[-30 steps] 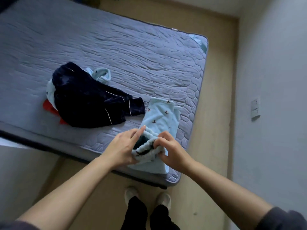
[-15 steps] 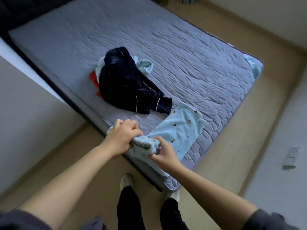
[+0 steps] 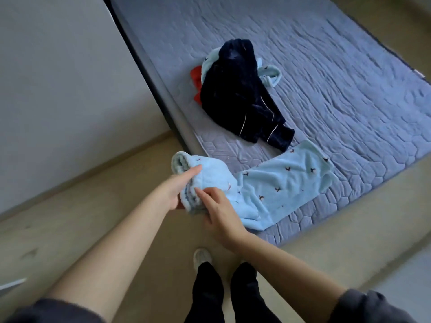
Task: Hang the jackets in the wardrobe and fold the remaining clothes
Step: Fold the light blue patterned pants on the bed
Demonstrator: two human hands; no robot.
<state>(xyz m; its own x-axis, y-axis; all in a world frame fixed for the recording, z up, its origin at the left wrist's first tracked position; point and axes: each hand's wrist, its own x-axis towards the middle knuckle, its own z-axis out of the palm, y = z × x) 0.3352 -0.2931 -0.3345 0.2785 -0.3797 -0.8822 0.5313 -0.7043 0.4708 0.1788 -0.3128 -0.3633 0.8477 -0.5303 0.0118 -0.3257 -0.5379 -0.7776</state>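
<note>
A light blue fleece garment with small dark bird marks (image 3: 279, 183) lies across the near corner of the bed (image 3: 338, 78), its far part flat on the quilt. Its near end is bunched up off the bed edge between my hands. My left hand (image 3: 179, 187) grips that bunch from the left, thumb on top. My right hand (image 3: 221, 210) holds it from the right, fingers lying on the folded layers. A heap of clothes sits further up the bed: a dark navy piece with white piping (image 3: 240, 94) over a red item (image 3: 196, 78) and another light blue piece (image 3: 270, 75).
The bed's dark side rail (image 3: 149, 73) runs along a grey wall (image 3: 58, 78) on the left. Beige floor (image 3: 81, 217) lies around the bed corner. My feet and dark trouser legs (image 3: 214, 287) stand right below my hands.
The view has swung left and the bed now sits further right. My hands have drawn the bunched end of the blue garment off the bed edge, and my left fingers have straightened over it.
</note>
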